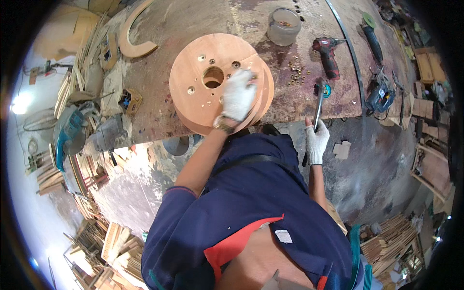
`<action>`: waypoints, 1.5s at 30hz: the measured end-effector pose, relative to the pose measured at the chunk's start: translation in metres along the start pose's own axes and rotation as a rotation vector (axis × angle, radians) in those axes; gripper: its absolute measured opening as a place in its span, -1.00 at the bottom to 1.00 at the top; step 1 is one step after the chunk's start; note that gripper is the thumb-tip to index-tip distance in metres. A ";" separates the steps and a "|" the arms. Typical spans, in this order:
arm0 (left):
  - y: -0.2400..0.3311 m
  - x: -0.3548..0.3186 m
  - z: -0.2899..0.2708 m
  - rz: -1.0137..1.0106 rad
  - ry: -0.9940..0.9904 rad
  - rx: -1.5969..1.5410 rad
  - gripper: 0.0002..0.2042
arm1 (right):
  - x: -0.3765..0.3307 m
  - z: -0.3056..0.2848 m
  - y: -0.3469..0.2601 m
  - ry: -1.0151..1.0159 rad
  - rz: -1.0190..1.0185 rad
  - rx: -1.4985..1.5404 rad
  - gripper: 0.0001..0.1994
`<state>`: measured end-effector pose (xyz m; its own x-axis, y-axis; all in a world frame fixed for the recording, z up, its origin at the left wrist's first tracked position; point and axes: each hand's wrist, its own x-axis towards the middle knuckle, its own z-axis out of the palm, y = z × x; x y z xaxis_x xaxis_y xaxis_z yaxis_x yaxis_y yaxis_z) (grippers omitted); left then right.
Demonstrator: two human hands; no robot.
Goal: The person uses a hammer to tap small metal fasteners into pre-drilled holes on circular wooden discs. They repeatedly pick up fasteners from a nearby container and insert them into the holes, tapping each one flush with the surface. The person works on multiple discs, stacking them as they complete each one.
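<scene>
A round plywood piece, built like a spool with a second disc under the top one, lies on the workbench. Its face has a large centre hole and several smaller holes, some with metal fittings in them. My left hand, in a white glove, rests over the disc's right part; motion blurs its fingers, and anything in them is hidden. Off the bench's front edge, my gloved right hand is wrapped round a hammer with a shiny shaft and dark grip. The hammer's head, partly unclear, is over the bench beside a blue-green ring.
Small brass-coloured fittings lie scattered right of the disc, below a glass jar. Farther right are a red-black cordless drill, a long metal strip, an angle grinder and a jigsaw. A curved wooden piece lies back left.
</scene>
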<state>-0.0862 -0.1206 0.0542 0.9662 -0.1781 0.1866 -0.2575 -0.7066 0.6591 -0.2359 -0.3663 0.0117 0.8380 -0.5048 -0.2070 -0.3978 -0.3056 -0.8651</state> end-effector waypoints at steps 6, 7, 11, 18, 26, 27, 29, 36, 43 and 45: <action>-0.084 -0.056 -0.064 -0.123 0.152 0.135 -0.91 | 0.004 0.042 -0.055 -0.200 -0.110 -0.011 -0.70; -0.091 -0.062 -0.064 -0.120 0.164 0.160 -0.91 | 0.005 0.049 -0.061 -0.218 -0.132 -0.024 -0.70; -0.100 -0.069 -0.063 -0.055 0.205 0.179 -0.91 | 0.000 0.066 -0.088 -0.322 -0.224 -0.133 -0.74; -0.106 -0.066 -0.056 0.199 0.248 0.187 -0.82 | -0.017 0.091 -0.106 -0.405 -0.206 -0.139 -0.73; -0.114 -0.073 -0.055 0.272 0.111 0.350 -0.86 | -0.028 0.100 -0.113 -0.405 -0.309 -0.259 -0.71; -0.107 -0.072 -0.059 0.258 0.078 0.367 -0.82 | -0.028 0.101 -0.111 -0.405 -0.313 -0.252 -0.70; -0.103 -0.073 -0.060 0.250 0.055 0.370 -0.75 | -0.031 0.102 -0.108 -0.399 -0.317 -0.262 -0.69; -0.103 -0.067 -0.068 0.285 0.056 0.313 -0.68 | -0.037 0.104 -0.116 -0.415 -0.272 -0.279 -0.68; -0.100 -0.080 -0.071 0.290 0.027 0.338 -0.65 | -0.034 0.106 -0.115 -0.434 -0.314 -0.328 -0.68; -0.101 -0.075 -0.077 0.271 -0.010 0.282 -0.65 | -0.035 0.106 -0.115 -0.440 -0.307 -0.323 -0.67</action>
<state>-0.1341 0.0168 0.0296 0.8641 -0.3900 0.3180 -0.4907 -0.7933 0.3604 -0.1793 -0.2279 0.0702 0.9799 0.0036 -0.1992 -0.1495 -0.6476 -0.7472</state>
